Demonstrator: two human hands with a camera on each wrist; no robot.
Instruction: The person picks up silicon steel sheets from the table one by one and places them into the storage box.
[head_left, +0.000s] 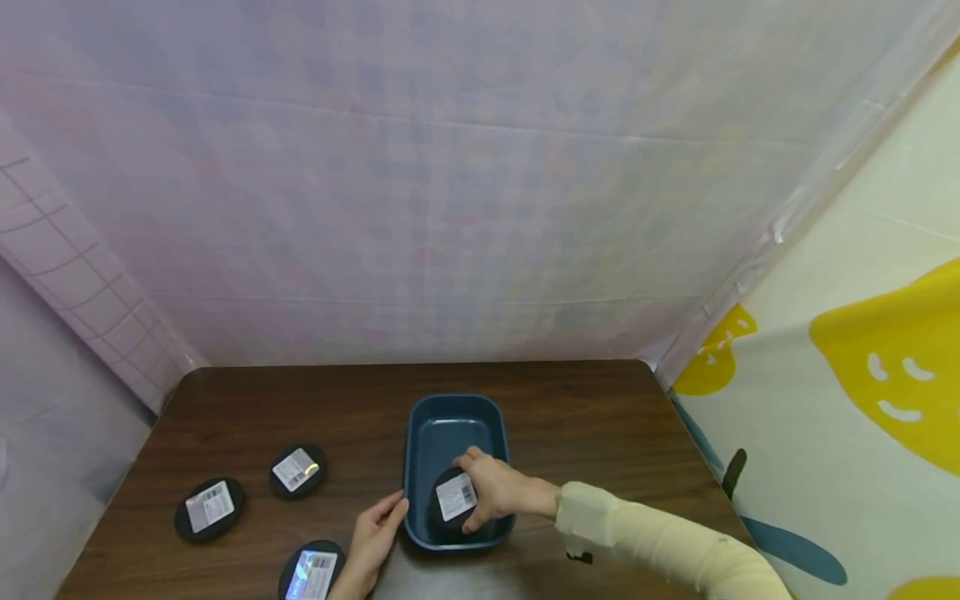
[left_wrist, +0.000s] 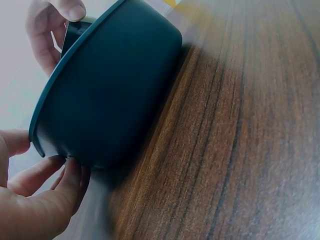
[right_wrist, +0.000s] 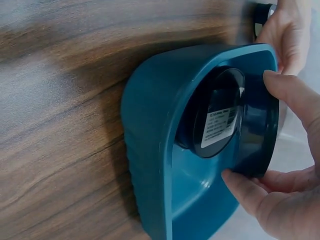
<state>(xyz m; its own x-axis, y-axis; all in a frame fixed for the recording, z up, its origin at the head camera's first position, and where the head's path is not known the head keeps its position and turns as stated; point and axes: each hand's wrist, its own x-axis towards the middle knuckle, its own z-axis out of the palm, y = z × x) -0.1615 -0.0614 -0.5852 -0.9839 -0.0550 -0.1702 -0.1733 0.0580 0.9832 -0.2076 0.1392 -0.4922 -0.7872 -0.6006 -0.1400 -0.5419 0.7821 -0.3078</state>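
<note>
A dark blue rectangular bin (head_left: 460, 546) stands on the table. My left hand (head_left: 372, 537) pinches its near left rim, the thumb on top and fingers beneath the lip in the left wrist view. My right hand (head_left: 498, 487) grips a round black container (head_left: 456, 497) with a white barcode label, low over the near end of the bin. In the right wrist view this held container (right_wrist: 256, 137) shows its glossy dark side between thumb and fingers. Beneath it, inside the bin, lies another black labelled container (right_wrist: 219, 122), partly covered by the held one.
Left of the bin, several more round black containers lie label up: one at far left (head_left: 210, 510), one farther back (head_left: 297, 471), and one at the front (head_left: 311, 575) partly behind my left hand. The brown wooden table (head_left: 585, 417) ends at a curtain (head_left: 420, 250).
</note>
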